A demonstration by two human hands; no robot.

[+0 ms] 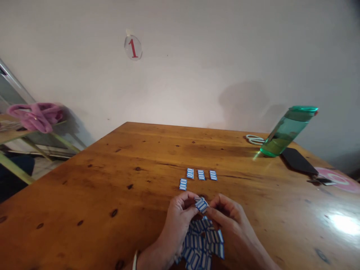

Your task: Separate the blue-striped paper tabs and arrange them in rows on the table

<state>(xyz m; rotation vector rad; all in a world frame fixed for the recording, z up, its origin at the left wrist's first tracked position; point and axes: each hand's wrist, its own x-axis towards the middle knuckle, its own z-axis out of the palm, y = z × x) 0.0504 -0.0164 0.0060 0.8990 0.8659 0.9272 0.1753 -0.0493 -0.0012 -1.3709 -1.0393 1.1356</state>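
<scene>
A few small blue-and-white striped cards (201, 204) are pinched between my hands, just over the table. My left hand (178, 215) grips them at their left edge with thumb and forefinger. From the right side, the fingertips of my right hand (232, 221) close on the same cards. Beneath my hands lies a loose, overlapping pile of matching cards (199, 243), partly hidden by my left hand. Beyond them, three cards (201, 174) lie apart in a row, and a single card (183, 184) sits nearer me at their left. The print is too small to read.
The wooden table (112, 180) reaches toward a pale wall. At the right stand a green water bottle (289, 131), a dark phone-like slab (299, 161), a white coiled cable (254, 140) and a pink round mat (340, 180). Pink cloth (38, 114) rests on another table at left.
</scene>
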